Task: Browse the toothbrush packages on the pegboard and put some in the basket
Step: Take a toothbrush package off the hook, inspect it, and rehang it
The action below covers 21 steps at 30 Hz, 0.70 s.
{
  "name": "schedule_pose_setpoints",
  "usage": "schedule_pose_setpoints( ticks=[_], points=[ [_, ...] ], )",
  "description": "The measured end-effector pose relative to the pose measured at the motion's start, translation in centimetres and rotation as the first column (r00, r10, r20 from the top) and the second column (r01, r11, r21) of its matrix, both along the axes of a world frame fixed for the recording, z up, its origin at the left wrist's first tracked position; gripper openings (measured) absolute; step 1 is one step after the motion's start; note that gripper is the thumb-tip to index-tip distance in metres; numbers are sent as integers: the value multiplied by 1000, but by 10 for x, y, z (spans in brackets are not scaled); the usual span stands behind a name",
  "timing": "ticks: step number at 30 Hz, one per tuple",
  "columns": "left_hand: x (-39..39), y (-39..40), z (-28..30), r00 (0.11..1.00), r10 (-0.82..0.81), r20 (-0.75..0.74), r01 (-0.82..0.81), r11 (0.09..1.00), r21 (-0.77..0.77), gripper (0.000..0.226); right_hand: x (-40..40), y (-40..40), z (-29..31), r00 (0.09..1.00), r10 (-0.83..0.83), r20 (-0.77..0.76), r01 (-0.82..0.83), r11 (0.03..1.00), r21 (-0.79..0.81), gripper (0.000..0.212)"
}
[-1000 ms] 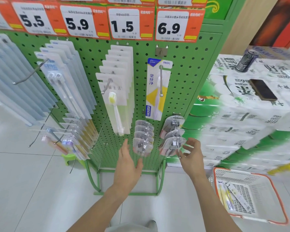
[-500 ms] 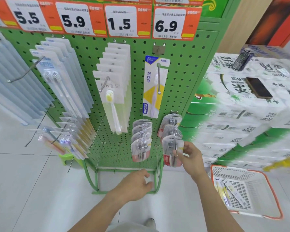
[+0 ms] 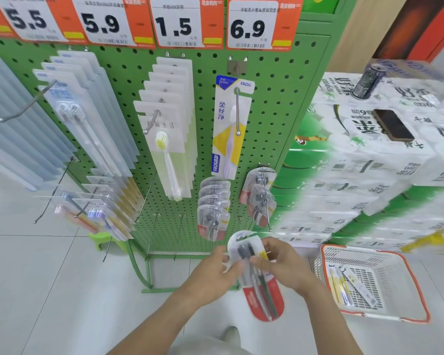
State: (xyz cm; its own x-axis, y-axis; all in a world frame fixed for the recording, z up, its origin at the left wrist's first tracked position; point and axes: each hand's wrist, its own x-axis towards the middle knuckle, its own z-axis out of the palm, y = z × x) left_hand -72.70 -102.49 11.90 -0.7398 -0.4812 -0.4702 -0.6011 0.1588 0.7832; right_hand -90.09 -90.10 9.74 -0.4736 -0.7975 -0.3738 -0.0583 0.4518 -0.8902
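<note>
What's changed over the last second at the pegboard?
The right hand pulled the front red-bottomed pack off its hook and brought it down in front of the body. The left hand, which had been open and empty below the packs, came across and now holds it too. The basket and the other hanging packs stayed as they were.

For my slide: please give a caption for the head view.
Both hands hold a toothbrush pack below the pegboard, basket nearby.
</note>
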Motion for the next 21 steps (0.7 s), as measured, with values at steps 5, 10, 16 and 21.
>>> schedule_pose_setpoints(
  ticks=[5, 10, 16, 21],
  points=[
    [2, 4, 14, 889, 311, -337, -296, 950, 97, 15, 30, 0, 20, 955, 103, 278, -66, 988, -139, 41],
    [10, -4, 46, 830, 373, -414, -321, 927, 193, 18, 42, -1, 42, 951, 80, 300, 6, 962, -273, 55],
    [21, -17, 63, 813, 388, -433, -333, 921, 201, 39, 66, -20, 64, 965, -67, 253, 155, 925, -347, 22],
    [37, -25, 43, 798, 480, -365, -438, 877, 195, 51, 84, -27, 57, 984, -91, 151, 138, 933, -334, 9]
  ],
)
